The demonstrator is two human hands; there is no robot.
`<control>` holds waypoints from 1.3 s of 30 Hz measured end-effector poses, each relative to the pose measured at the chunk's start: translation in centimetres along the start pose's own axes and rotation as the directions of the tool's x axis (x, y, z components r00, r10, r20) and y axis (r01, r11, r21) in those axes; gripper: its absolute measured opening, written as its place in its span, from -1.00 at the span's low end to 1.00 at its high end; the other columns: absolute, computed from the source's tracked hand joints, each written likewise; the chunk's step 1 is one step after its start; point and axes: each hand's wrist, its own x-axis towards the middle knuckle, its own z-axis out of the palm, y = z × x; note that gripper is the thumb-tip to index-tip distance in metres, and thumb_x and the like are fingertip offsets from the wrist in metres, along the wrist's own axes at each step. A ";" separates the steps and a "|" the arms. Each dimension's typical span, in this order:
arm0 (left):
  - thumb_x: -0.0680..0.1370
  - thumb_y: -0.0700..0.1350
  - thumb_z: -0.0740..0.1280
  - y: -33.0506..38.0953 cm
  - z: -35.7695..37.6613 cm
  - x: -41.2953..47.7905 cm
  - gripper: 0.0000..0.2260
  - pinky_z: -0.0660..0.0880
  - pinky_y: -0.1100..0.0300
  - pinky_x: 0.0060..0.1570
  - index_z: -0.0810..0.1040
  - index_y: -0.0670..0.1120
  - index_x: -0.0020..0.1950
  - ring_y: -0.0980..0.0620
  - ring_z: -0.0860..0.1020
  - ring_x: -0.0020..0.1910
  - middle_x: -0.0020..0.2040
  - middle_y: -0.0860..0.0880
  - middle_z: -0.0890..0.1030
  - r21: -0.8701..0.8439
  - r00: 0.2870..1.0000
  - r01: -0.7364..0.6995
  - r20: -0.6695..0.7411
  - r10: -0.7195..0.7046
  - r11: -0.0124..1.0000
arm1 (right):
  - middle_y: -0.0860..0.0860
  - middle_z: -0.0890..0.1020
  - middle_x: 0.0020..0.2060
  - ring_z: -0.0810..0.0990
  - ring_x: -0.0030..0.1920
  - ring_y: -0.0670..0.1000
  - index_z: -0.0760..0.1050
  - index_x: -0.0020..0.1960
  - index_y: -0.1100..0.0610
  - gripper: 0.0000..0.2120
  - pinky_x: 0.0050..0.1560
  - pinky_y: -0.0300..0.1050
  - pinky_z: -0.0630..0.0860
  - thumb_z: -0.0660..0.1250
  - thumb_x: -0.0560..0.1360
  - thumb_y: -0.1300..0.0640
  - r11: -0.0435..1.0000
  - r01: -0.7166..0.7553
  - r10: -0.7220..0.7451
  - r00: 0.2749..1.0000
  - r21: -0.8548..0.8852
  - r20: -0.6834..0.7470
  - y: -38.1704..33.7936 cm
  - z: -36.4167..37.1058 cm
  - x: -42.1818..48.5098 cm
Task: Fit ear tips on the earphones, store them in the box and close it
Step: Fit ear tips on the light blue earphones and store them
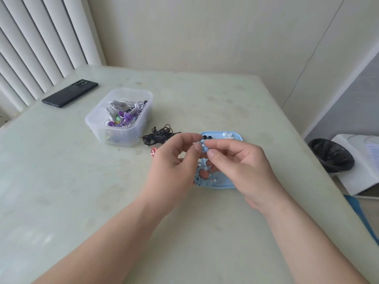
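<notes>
My left hand [176,160] and my right hand [242,160] meet above the pale blue lid [225,182] in the middle of the table. Between their fingertips they pinch a small blue earbud [205,149]; its light blue cable [202,180] hangs down in a bundle under my left palm. Black ear tips [207,137] and white ear tips [227,135] lie at the lid's far edge. The clear plastic box [120,117] stands open to the left, with several purple, white and black earphones inside. A tangled black earphone [159,135] lies beside the box.
A black phone [69,93] lies at the far left by the white blinds. A small pink object [153,151] sits on the table near my left hand. Beyond the table's right edge stands a bin with a black bag [331,155].
</notes>
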 end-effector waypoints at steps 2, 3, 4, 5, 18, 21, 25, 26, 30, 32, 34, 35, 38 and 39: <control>0.68 -0.13 0.34 0.3 0.0 -0.5 -0.88 0.61 0.10 -0.41 0.61 0.05 0.17 -0.04 0.72 -0.34 -0.11 0.14 0.68 0.064 0.999 -0.048 -0.014 0.049 0.997 | 0.08 0.76 -0.11 0.72 -0.13 0.03 0.72 0.06 0.08 -0.82 -0.07 -0.19 0.62 0.45 0.54 0.30 0.999 0.042 -0.042 0.999 -0.004 -0.027 -0.3 0.2 -0.1; 0.68 -0.12 0.34 0.2 -0.2 -0.7 -0.86 0.64 -0.01 -0.38 0.59 0.09 0.19 -0.03 0.72 -0.33 -0.11 0.19 0.67 0.102 0.997 -0.074 -0.015 0.076 0.992 | 0.08 0.76 -0.13 0.72 -0.14 0.04 0.72 0.05 0.11 -0.84 -0.09 -0.20 0.62 0.46 0.52 0.30 0.999 0.045 -0.045 0.998 0.008 -0.049 -0.4 0.2 -0.1; 0.67 -0.11 0.35 0.2 -0.2 -0.8 -0.83 0.67 -0.10 -0.32 0.57 0.12 0.22 -0.02 0.72 -0.33 -0.11 0.22 0.66 0.126 0.995 -0.097 -0.015 0.099 0.987 | 0.10 0.76 -0.15 0.73 -0.16 0.06 0.72 0.04 0.14 -0.85 -0.09 -0.18 0.63 0.48 0.51 0.30 0.999 0.039 -0.037 0.997 0.030 -0.068 -0.5 0.3 -0.2; 0.67 -0.11 0.36 0.1 -0.3 -0.8 -0.80 0.67 -0.14 -0.27 0.55 0.14 0.24 0.00 0.72 -0.33 -0.10 0.24 0.65 0.143 0.994 -0.107 -0.019 0.111 0.984 | 0.12 0.76 -0.16 0.73 -0.17 0.09 0.71 0.04 0.16 -0.86 -0.07 -0.14 0.64 0.49 0.50 0.30 0.998 0.026 -0.022 0.996 0.056 -0.082 -0.6 0.3 -0.3; 0.65 -0.09 0.39 -0.4 -1.1 -0.1 -0.98 0.59 0.24 -0.15 0.61 0.01 0.04 0.24 0.64 -0.17 -0.10 0.20 0.67 0.254 0.982 -0.185 0.081 0.170 0.949 | 0.05 0.73 -0.24 0.66 -0.27 0.03 0.70 -0.06 0.12 -0.90 -0.15 -0.12 0.61 0.45 0.53 0.29 0.996 0.004 -0.011 0.997 -0.089 -0.077 -0.5 -0.1 -1.7; 0.65 -0.09 0.37 -0.5 -1.2 -0.2 -0.98 0.50 0.38 -0.14 0.59 0.03 0.07 0.30 0.61 -0.03 -0.05 0.24 0.66 0.350 0.967 -0.255 0.099 0.235 0.901 | -0.04 0.70 -0.29 0.61 -0.32 -0.04 0.70 -0.08 0.08 -0.88 -0.23 -0.22 0.55 0.45 0.53 0.28 0.993 0.003 -0.012 0.997 -0.120 -0.072 -0.5 -0.1 -1.7; 0.64 -0.07 0.38 -0.6 -1.3 -0.1 -0.94 0.44 0.36 -0.10 0.59 0.10 0.07 0.23 0.59 -0.02 -0.03 0.31 0.64 0.441 0.943 -0.324 0.081 0.323 0.837 | -0.08 0.69 -0.30 0.60 -0.35 -0.11 0.70 -0.10 0.05 -0.87 -0.23 -0.23 0.53 0.46 0.53 0.27 0.992 0.004 -0.014 0.997 -0.125 -0.078 -0.6 -0.1 -1.6; 0.64 -0.09 0.37 -0.6 -1.2 -0.1 -0.95 0.47 0.34 -0.11 0.59 0.06 0.07 0.20 0.61 -0.02 -0.05 0.26 0.66 0.404 0.940 -0.337 0.092 0.329 0.850 | -0.09 0.70 -0.30 0.60 -0.35 -0.13 0.70 -0.10 0.04 -0.87 -0.21 -0.23 0.52 0.47 0.53 0.26 0.992 0.001 -0.012 0.997 -0.127 -0.079 -0.6 -0.1 -1.6; 0.68 -0.18 0.32 -1.3 -0.8 -0.1 -0.95 0.63 0.07 -0.02 0.53 -0.04 0.10 0.07 0.67 -0.03 -0.05 0.11 0.67 0.247 0.951 -0.299 0.159 0.266 0.922 | -0.06 0.74 -0.23 0.64 -0.25 -0.12 0.72 -0.11 0.02 -0.89 -0.14 -0.19 0.54 0.50 0.50 0.22 0.991 0.014 -0.020 0.999 -0.133 -0.040 -0.7 0.4 -1.9; 0.68 -0.18 0.31 -1.6 -0.8 0.0 -0.94 0.64 0.04 -0.02 0.52 -0.03 0.10 0.05 0.68 -0.06 -0.07 0.09 0.67 0.216 0.954 -0.287 0.149 0.259 0.933 | -0.08 0.73 -0.27 0.63 -0.27 -0.13 0.73 -0.10 0.06 -0.94 -0.21 -0.28 0.51 0.52 0.49 0.20 0.991 0.021 -0.027 0.999 -0.132 -0.042 -1.2 0.1 -1.9; 0.68 -0.17 0.32 -1.6 -0.7 0.1 -0.95 0.64 0.12 -0.09 0.53 -0.02 0.08 0.09 0.67 -0.14 -0.10 0.07 0.67 0.166 0.967 -0.238 0.131 0.218 0.957 | -0.07 0.70 -0.33 0.58 -0.34 -0.13 0.72 -0.10 0.10 -0.97 -0.30 -0.28 0.46 0.51 0.51 0.15 0.993 0.005 -0.023 0.988 -0.119 -0.155 -1.5 -1.1 -1.4; 0.68 -0.16 0.32 -1.5 -0.7 0.1 -0.96 0.61 0.18 -0.15 0.53 -0.02 0.08 0.10 0.65 -0.20 -0.11 0.04 0.67 0.140 0.974 -0.204 0.129 0.187 0.969 | -0.06 0.69 -0.33 0.56 -0.36 -0.11 0.71 -0.11 0.09 -0.94 -0.32 -0.25 0.45 0.48 0.53 0.13 0.992 -0.011 -0.020 0.970 -0.128 -0.244 -1.5 -1.9 -1.0; 0.68 -0.14 0.34 -1.3 -0.5 0.1 -0.97 0.52 0.23 -0.27 0.56 -0.06 0.07 0.03 0.58 -0.33 -0.12 -0.07 0.69 0.042 0.984 -0.093 0.155 0.085 0.995 | -0.15 0.70 -0.28 0.63 -0.30 -0.14 0.68 -0.10 0.00 -0.91 -0.27 -0.32 0.48 0.43 0.56 0.13 0.970 -0.073 -0.040 0.893 -0.233 -0.448 -0.4 -4.0 0.2; 0.68 -0.14 0.34 -1.4 -0.5 0.2 -0.96 0.51 0.20 -0.29 0.57 -0.09 0.07 -0.01 0.56 -0.35 -0.12 -0.09 0.70 0.006 0.984 -0.066 0.163 0.064 0.998 | -0.17 0.71 -0.25 0.65 -0.25 -0.17 0.67 -0.08 -0.02 -0.91 -0.20 -0.33 0.50 0.42 0.56 0.13 0.958 -0.089 -0.050 0.884 -0.273 -0.465 0.0 -4.4 0.6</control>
